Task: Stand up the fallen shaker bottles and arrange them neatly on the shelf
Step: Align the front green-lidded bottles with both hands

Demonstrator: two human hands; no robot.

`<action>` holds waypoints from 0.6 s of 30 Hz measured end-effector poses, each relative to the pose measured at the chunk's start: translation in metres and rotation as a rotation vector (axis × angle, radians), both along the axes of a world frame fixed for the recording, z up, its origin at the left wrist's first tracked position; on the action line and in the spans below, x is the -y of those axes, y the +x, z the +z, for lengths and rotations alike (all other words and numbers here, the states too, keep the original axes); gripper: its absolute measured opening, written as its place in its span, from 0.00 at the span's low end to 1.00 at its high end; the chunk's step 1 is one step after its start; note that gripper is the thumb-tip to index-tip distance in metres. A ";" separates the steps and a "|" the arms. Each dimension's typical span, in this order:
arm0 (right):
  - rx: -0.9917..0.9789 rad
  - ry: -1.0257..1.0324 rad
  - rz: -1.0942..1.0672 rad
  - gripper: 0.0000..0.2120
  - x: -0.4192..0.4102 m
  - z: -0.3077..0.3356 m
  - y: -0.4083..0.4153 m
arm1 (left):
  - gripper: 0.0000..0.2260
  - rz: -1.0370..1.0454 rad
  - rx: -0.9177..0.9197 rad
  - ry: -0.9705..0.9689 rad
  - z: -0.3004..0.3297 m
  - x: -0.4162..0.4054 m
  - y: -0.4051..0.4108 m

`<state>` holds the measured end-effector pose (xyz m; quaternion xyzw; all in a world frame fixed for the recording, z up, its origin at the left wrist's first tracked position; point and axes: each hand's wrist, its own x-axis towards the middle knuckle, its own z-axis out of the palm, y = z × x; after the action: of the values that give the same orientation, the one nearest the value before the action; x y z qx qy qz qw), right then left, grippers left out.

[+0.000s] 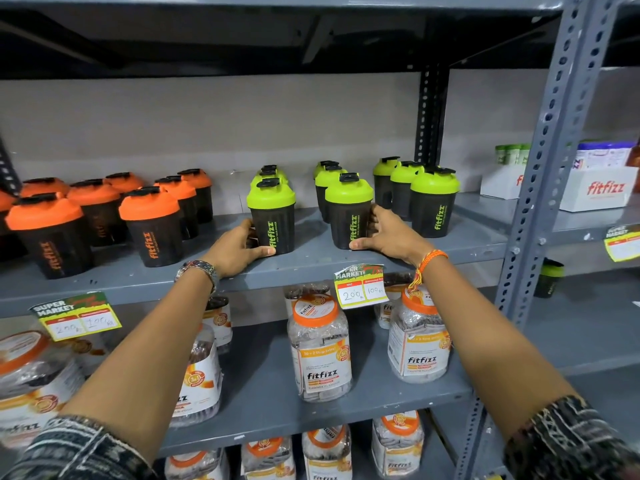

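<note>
Looking at the grey shelf [311,261] mid-frame, every shaker stands upright, so this seems to be final lining-up. Left hand [239,251] grips one green-lid shaker [272,216], right hand [384,233] grips its neighbour [348,211]. Next: probably nudging both level.
</note>
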<state>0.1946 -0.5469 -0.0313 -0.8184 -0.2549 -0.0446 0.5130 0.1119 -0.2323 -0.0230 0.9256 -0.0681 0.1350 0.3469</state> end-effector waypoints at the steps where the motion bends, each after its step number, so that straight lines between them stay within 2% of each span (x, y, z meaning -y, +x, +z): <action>1: 0.004 -0.008 -0.001 0.40 0.000 0.000 0.000 | 0.31 -0.001 -0.003 -0.003 0.000 0.000 0.000; 12: -0.022 -0.039 0.017 0.35 -0.001 0.004 -0.006 | 0.32 -0.012 -0.021 -0.031 -0.001 -0.001 0.001; 18: -0.095 0.008 0.046 0.36 -0.002 0.010 -0.016 | 0.33 -0.023 -0.042 -0.083 -0.001 -0.005 0.002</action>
<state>0.1785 -0.5452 -0.0215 -0.8115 -0.2488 0.0047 0.5287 0.1137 -0.2276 -0.0242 0.9122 -0.0659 0.1139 0.3881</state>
